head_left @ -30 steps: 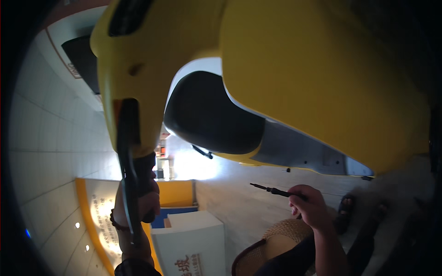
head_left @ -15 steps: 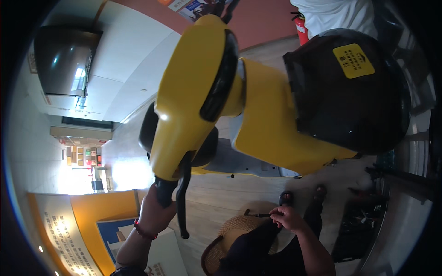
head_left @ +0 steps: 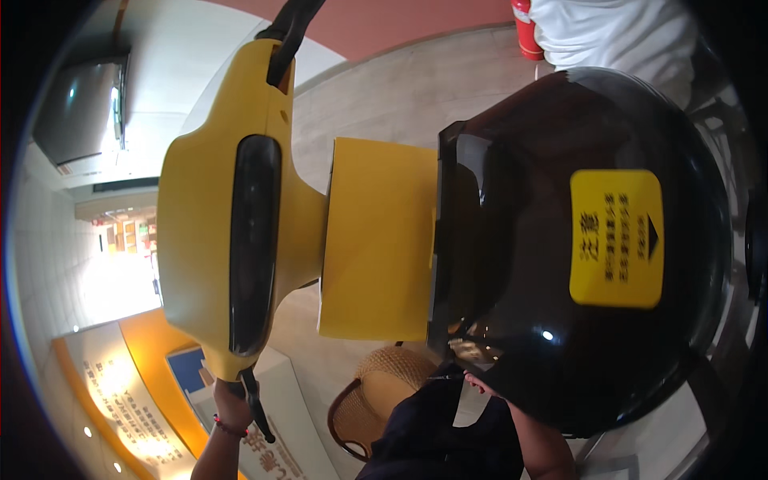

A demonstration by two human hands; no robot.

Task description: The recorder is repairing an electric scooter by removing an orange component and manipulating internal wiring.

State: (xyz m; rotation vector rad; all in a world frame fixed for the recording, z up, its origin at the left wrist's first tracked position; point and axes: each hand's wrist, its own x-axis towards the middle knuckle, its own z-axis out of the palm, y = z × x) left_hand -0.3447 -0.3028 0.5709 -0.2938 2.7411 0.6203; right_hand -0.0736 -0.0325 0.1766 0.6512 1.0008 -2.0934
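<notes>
A yellow scooter's handlebar housing (head_left: 200, 216) with a long glossy dark panel (head_left: 256, 244) stands before me. My left hand (head_left: 234, 408) is wrapped round the black grip at its lower end, beside the brake lever (head_left: 255, 408). Joined to the right is a yellow body panel (head_left: 376, 240), then a large rounded glossy black shell (head_left: 520, 264) with a yellow label (head_left: 617, 238). Below the shell's lower edge, my right hand (head_left: 478, 384) is closed on a thin dark tool (head_left: 440, 378); the shell partly hides this hand, and the tool's kind is unclear.
A woven wicker chair (head_left: 396, 380) stands beside my legs. At the upper right are a red fire extinguisher (head_left: 527, 32) and white draped cloth (head_left: 612, 36). A dark screen (head_left: 80, 112) hangs at upper left, and an orange and white display (head_left: 128, 384) is at lower left.
The handlebar has swung from slanted to nearly upright in view and shifted left. The black shell appears larger and nearer. My left hand stays on the grip; my right hand is now beside the shell.
</notes>
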